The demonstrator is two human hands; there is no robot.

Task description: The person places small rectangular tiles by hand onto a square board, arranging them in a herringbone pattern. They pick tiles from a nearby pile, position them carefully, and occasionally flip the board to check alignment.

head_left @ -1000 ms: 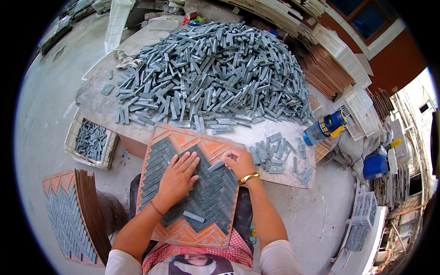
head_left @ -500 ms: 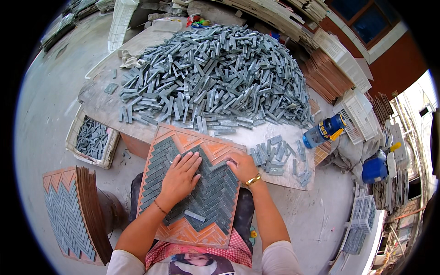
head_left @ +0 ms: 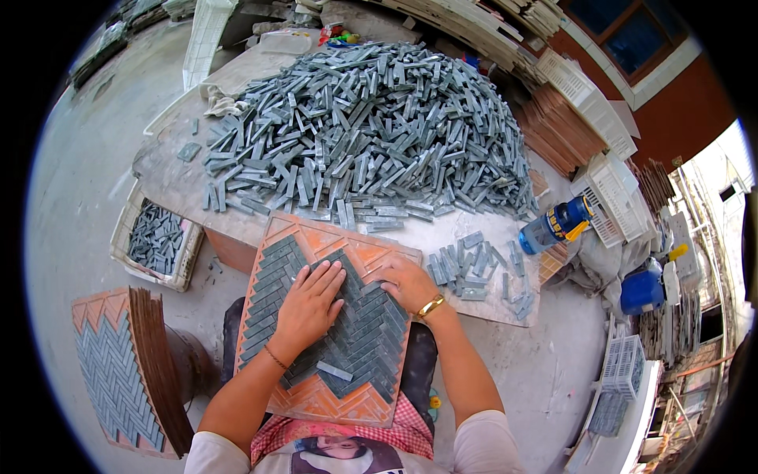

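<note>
- From my distance, I see the left hand (head_left: 313, 304) lying flat, fingers extended, on the laid tiles (head_left: 367, 336) of the orange tray (head_left: 347, 404); it pinches nothing.
- The right hand (head_left: 410, 286) bends its fingers at the end of a tile (head_left: 371, 289) in the tray's upper right part; I cannot tell whether this grip is tight or only touching.
- I think this tile could sit crooked if the fingers push it unevenly, and its neighbours could shift.
- The loose tile (head_left: 335, 370), resting on top of the pattern, could slide if the tray tilts over the lap.
- Compared with one second ago, the right fingertips are less bunched and reach more over the tile; the left hand and the loose tile keep their places on the tray.
</note>
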